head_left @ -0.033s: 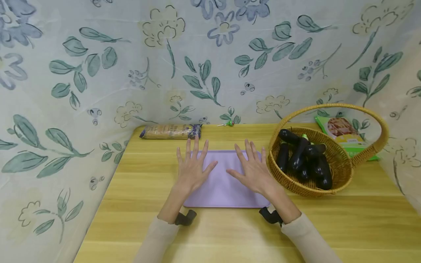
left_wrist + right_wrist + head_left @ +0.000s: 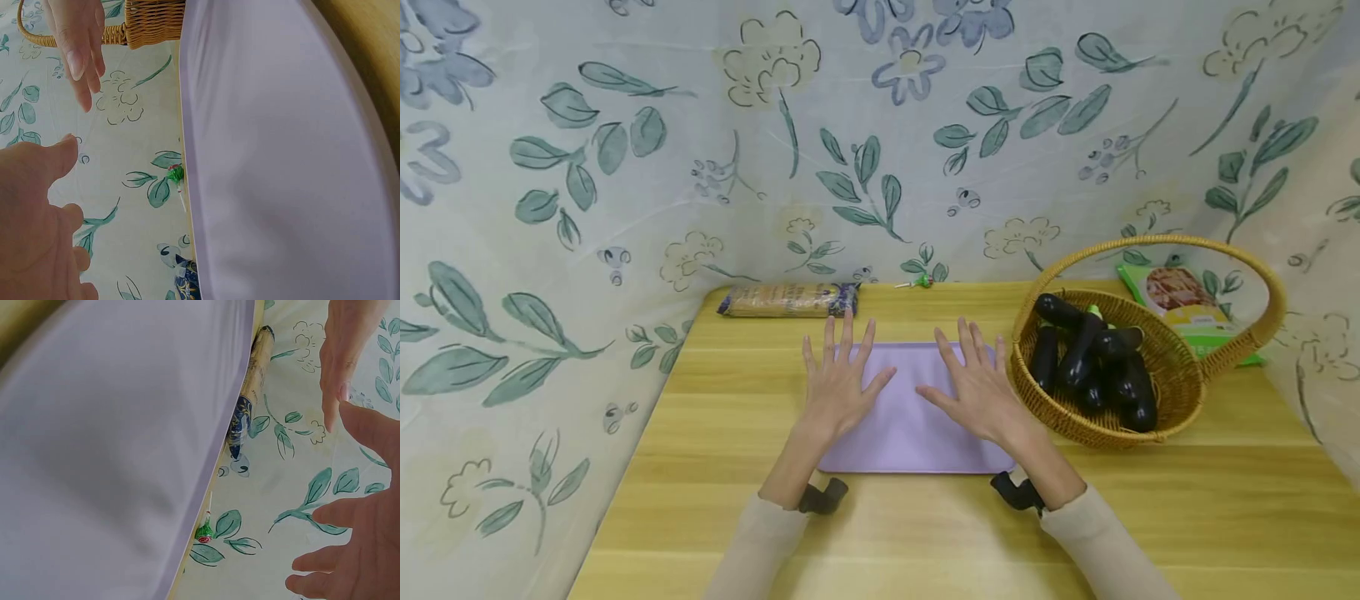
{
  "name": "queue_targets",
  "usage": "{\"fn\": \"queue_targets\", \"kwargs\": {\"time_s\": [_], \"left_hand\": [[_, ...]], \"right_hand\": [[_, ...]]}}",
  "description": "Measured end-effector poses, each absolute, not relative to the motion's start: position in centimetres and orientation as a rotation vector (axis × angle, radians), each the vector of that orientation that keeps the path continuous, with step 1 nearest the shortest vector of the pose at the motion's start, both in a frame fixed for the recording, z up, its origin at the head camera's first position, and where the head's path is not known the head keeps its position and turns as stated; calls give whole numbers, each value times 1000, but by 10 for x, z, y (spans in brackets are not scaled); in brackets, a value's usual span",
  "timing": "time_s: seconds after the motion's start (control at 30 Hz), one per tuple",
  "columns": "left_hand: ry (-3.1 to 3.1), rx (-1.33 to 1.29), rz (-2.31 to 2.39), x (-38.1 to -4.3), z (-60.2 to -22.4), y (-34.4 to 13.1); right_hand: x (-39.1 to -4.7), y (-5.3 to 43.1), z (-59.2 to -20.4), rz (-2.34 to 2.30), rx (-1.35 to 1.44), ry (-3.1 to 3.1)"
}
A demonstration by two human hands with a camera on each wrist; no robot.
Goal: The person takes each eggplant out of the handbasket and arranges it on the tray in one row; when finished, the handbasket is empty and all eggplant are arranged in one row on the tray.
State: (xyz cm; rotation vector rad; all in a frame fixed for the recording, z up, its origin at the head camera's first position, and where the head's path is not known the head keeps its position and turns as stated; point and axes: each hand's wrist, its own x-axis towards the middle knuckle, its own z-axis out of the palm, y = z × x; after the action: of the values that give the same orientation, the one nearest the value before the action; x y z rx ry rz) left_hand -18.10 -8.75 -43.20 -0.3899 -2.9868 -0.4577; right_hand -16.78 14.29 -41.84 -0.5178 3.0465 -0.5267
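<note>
Both hands hover palm down above a lilac tray (image 2: 910, 433) on the wooden table, fingers spread and holding nothing. The left hand (image 2: 838, 392) is over the tray's left part; the right hand (image 2: 981, 387) is over its right part. Each wrist view shows a gap between its hand and the tray: the left hand (image 2: 37, 219) in the left wrist view, the right hand (image 2: 362, 531) in the right wrist view. Right of the right hand stands a wicker basket (image 2: 1183, 392) with a tall handle, holding several dark eggplants (image 2: 1082, 358).
A clear packet of what looks like dried noodles (image 2: 790, 301) lies at the table's back left. A lollipop (image 2: 921, 282) with a green and red wrapper lies at the back edge. Behind the basket rests a green food bag (image 2: 1187, 308). Floral cloth (image 2: 880, 217) hangs behind the table.
</note>
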Motion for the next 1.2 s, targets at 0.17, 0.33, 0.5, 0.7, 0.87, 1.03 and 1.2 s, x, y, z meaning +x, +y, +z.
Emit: {"fn": "queue_targets", "kwargs": {"time_s": [0.17, 0.33, 0.5, 0.7, 0.87, 1.03, 1.2], "left_hand": [[-2993, -386, -427, -182, -430, -89], [-2997, -396, -433, -183, -429, -89], [-3008, -421, -434, -185, -432, -92], [-3075, -461, -580, -186, -434, -109], [-3144, -549, -754, -191, -435, -135], [-3230, -635, -983, -196, -438, -165], [-3302, -757, -1101, -199, -441, -186]], "right_hand": [[-167, 142, -418, -525, -525, 3042], [-168, 143, -418, -516, -503, 3047], [-168, 146, -417, -522, -496, 3044], [-166, 147, -417, -540, -507, 3028], [-162, 148, -415, -547, -510, 3020], [-161, 150, -413, -542, -523, 3016], [-159, 152, -414, -548, -556, 3007]]}}
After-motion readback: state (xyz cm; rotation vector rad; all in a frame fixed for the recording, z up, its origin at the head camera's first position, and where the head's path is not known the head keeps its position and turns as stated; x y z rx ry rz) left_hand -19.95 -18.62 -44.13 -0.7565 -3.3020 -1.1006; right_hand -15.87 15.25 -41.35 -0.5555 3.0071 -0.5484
